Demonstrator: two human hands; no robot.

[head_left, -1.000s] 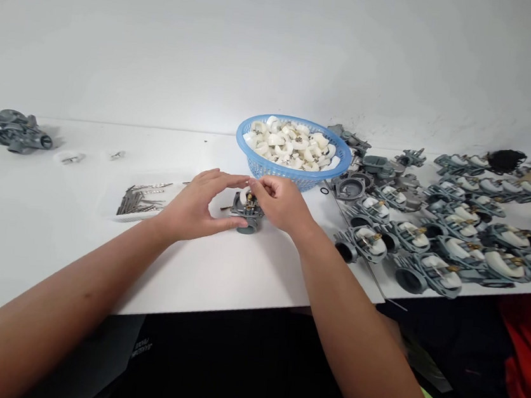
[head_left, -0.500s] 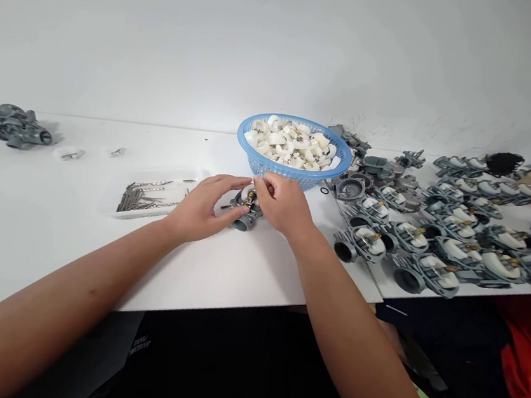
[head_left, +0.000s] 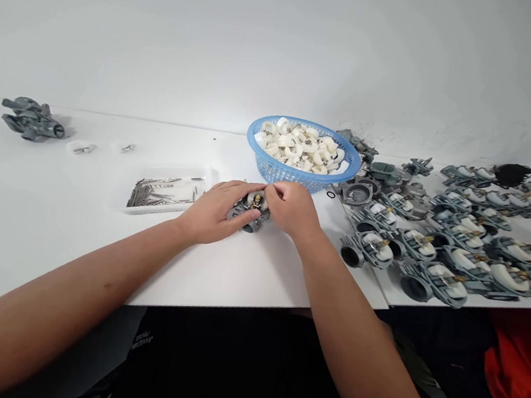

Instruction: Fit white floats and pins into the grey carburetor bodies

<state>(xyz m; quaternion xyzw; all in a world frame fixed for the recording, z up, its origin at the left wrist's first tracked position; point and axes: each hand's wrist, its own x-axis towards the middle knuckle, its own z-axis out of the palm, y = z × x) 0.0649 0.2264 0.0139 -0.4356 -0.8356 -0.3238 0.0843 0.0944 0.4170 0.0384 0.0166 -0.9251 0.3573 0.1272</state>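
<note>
A grey metal carburetor body (head_left: pixel 252 224) rests on the white table in front of me, with brass parts showing at its centre. My left hand (head_left: pixel 218 211) is wrapped round its left side, thumb on the near edge and fingers along the far edge. At the far right edge of the carburetor, my right hand (head_left: pixel 292 210) is closed, thumb and forefinger pinched together. Whatever lies between those fingertips is hidden. Just behind the hands stands a blue basket (head_left: pixel 276 168) heaped with white plastic floats (head_left: pixel 303 144).
A clear tray (head_left: pixel 149 211) of thin metal pins (head_left: pixel 141 194) lies left of my hands. Another carburetor (head_left: pixel 32 118) and two small metal pieces (head_left: pixel 84 149) are farther left. Several carburetors with white floats (head_left: pixel 372 249) crowd the right side, near a black O-ring (head_left: pixel 330 195).
The whole view has shifted slightly, so the table's contents appear farther right. Both hands stay at the carburetor, with the right still pinching at its far edge.
</note>
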